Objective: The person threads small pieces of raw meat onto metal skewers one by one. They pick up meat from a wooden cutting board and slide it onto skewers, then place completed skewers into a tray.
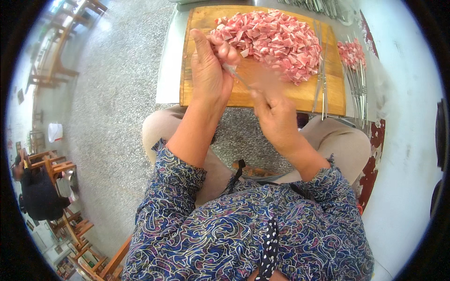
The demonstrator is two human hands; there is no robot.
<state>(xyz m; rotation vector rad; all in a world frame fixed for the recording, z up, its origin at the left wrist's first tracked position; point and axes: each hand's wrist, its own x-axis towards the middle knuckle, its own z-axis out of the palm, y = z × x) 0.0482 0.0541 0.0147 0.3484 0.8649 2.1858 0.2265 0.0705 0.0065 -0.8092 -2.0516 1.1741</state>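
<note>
A metal skewer (240,77) slants between my hands above the near part of a wooden cutting board (232,96). My right hand (276,114) grips its lower end, with some motion blur around the fingers. At the upper end, the curled fingers of my left hand (211,65) are closed around a pale bit of meat (230,67) at the skewer; how far the skewer goes into it is hidden. Beyond my hands a large heap of diced raw meat (277,38) covers much of the board. A few bare metal skewers (320,75) lie along the board's right side.
Right of the board lies a bundle of skewers with meat on their ends (352,56). More metal skewers (316,7) lie at the far edge. A white wall (404,140) runs along the right. Wooden furniture (58,52) and a person in dark clothing (40,193) are at the left.
</note>
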